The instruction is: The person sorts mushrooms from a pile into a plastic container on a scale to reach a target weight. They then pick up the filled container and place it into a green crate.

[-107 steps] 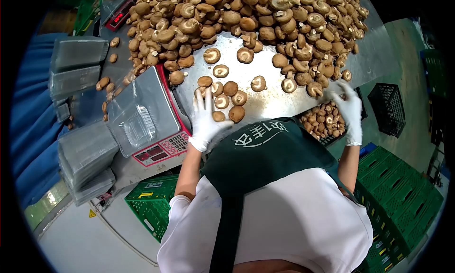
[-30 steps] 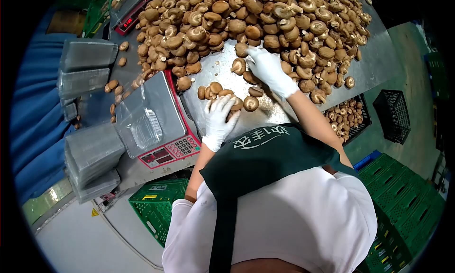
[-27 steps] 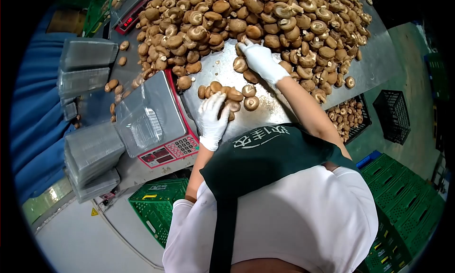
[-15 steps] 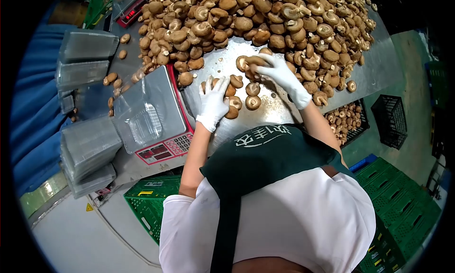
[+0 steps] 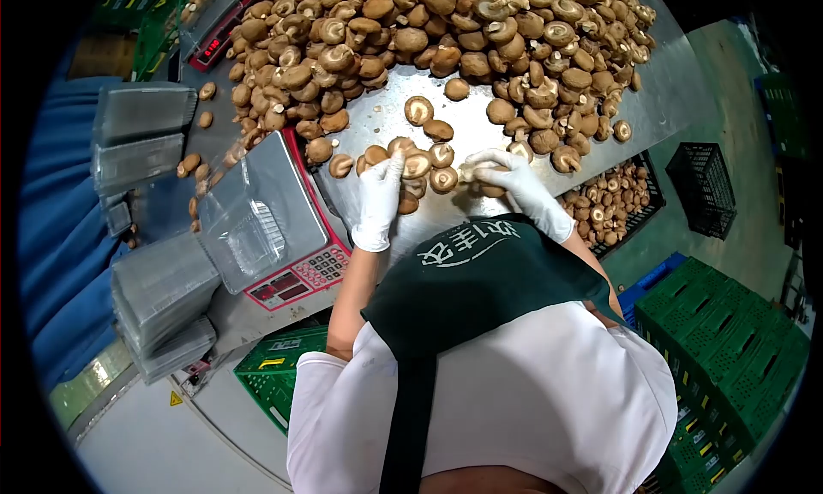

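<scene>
Several loose brown mushrooms lie on the metal table, in front of a large mushroom heap. My left hand, in a white glove, has its fingers closed around a mushroom at the left of the loose group. Right of that group is my gloved right hand, fingers curled over a mushroom near the apron. Parts of the held mushrooms are hidden by the fingers.
A scale with an open clear tray on it stands at the left. Stacked clear trays are beyond it. A black crate of mushrooms sits below the table's right edge. Green crates stand lower right.
My right hand has come down toward the apron from near the heap. My left hand has lifted from flat on the mushrooms to a grip. The loose mushrooms are more spread out.
</scene>
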Motion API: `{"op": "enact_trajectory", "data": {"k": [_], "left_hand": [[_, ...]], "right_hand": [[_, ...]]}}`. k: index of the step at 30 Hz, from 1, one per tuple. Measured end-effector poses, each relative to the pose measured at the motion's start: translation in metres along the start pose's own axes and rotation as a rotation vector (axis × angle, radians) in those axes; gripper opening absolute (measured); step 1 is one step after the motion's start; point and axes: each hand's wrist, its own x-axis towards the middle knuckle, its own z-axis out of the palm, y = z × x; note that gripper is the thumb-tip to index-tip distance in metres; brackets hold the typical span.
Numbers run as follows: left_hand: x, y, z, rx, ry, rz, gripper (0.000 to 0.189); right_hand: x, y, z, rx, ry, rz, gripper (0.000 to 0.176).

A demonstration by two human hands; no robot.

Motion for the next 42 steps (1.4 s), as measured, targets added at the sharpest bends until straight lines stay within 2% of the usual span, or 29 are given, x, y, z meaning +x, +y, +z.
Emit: {"op": "enact_trajectory", "data": {"k": [1,3,4,5,7,8,9,10,11,12,13,15,17,19,20,21,23,25,27,29,31,33,34,35,36,37,39,41,42], "left_hand": [[-0.003,-0.006,0.005,0.025,0.034,0.012,0.04],[-0.007,-0.005,0.012,-0.086,-0.068,-0.067,0.042],[-0.012,-0.001,0.016,0.007,-0.073,0.039,0.044],[-0.011,-0.001,0.017,0.275,-0.104,0.064,0.045],[-0.013,0.004,0.014,0.479,-0.214,0.096,0.044],[-0.013,0.003,0.012,0.478,-0.211,0.097,0.044],[-0.013,0.001,0.01,0.228,-0.149,0.028,0.042],[-0.013,-0.005,0.007,-0.023,-0.088,-0.043,0.04],[-0.004,-0.026,0.0,0.011,0.004,0.039,0.033],[0.0,-0.028,-0.011,0.104,0.117,0.093,0.03],[0.002,-0.03,-0.022,0.196,0.229,0.148,0.028],[0.008,-0.031,-0.045,0.312,0.28,0.13,0.027],[0.01,-0.03,-0.054,0.323,0.333,0.238,0.027],[0.017,-0.039,-0.058,0.382,0.327,0.242,0.029],[0.019,-0.043,-0.058,0.441,0.324,0.236,0.033],[0.021,-0.046,-0.058,0.501,0.323,0.229,0.038],[0.026,-0.058,-0.053,0.569,0.346,0.21,0.044],[0.028,-0.06,-0.051,0.703,0.332,0.136,0.063],[0.025,-0.061,-0.041,0.717,0.344,0.032,0.074],[0.02,-0.068,-0.032,0.794,0.297,0.011,0.089],[0.013,-0.075,-0.026,0.842,0.31,0.066,0.09],[0.006,-0.075,-0.026,0.734,0.314,0.121,0.09],[0.003,-0.071,-0.026,0.668,0.273,0.128,0.091],[-0.002,-0.068,-0.026,0.602,0.233,0.132,0.092],[-0.009,-0.069,-0.022,0.646,0.236,0.165,0.092],[-0.017,-0.066,-0.019,0.667,0.196,0.183,0.1],[-0.029,-0.063,-0.015,0.544,0.117,0.204,0.111],[-0.039,-0.068,-0.014,0.59,0.04,0.213,0.126],[-0.045,-0.066,-0.012,0.666,0.039,0.198,0.127]], "right_hand": [[0.001,-0.007,0.013,-0.073,0.01,0.024,0.029],[0.005,-0.012,0.029,-0.464,0.009,-0.173,0.034],[0.007,-0.008,0.033,-0.388,-0.016,-0.156,0.034],[0.006,-0.01,0.033,-0.39,-0.017,-0.159,0.034],[0.004,-0.015,0.03,-0.565,-0.025,-0.101,0.029],[-0.001,-0.019,0.023,-0.561,0.028,-0.104,0.025],[-0.009,-0.028,0.014,-0.572,0.067,-0.116,0.026],[-0.022,-0.043,0.005,-0.653,0.176,-0.063,0.026],[-0.035,-0.051,-0.009,-0.643,0.264,-0.096,0.025],[-0.047,-0.053,-0.033,-0.756,0.346,-0.282,0.025],[-0.065,-0.065,-0.05,-0.76,0.485,-0.22,0.023],[-0.097,-0.087,-0.085,-0.768,0.768,-0.075,0.023],[-0.116,-0.073,-0.15,-0.917,0.986,-0.172,0.025],[-0.125,-0.078,-0.154,-1.445,1.213,-0.299,0.03],[-0.122,-0.077,-0.153,-1.567,1.238,-0.384,0.034],[-0.119,-0.077,-0.149,-1.568,1.238,-0.381,0.034],[-0.103,-0.073,-0.125,-1.008,1.049,-0.219,0.035],[-0.082,-0.069,-0.083,-0.814,0.817,-0.163,0.039],[-0.056,-0.053,-0.049,-0.997,0.57,-0.186,0.05],[-0.028,-0.025,-0.022,-1.083,0.356,-0.195,0.073],[-0.003,0.003,0.002,-1.332,0.205,-0.419,0.098],[0.018,0.009,0.025,-1.4,0.118,-0.218,0.112],[0.032,0.02,0.028,-1.453,0.118,-0.246,0.118],[0.04,0.022,0.03,-1.439,0.155,-0.343,0.116],[0.048,0.022,0.031,-1.435,0.165,-0.359,0.116],[0.056,0.018,0.032,-1.432,0.177,-0.376,0.116],[0.08,0.011,0.031,-1.464,0.221,-0.362,0.113],[0.094,-0.004,0.026,-1.489,0.132,-0.327,0.11],[0.103,-0.009,0.025,-1.494,0.1,-0.305,0.109]]}}
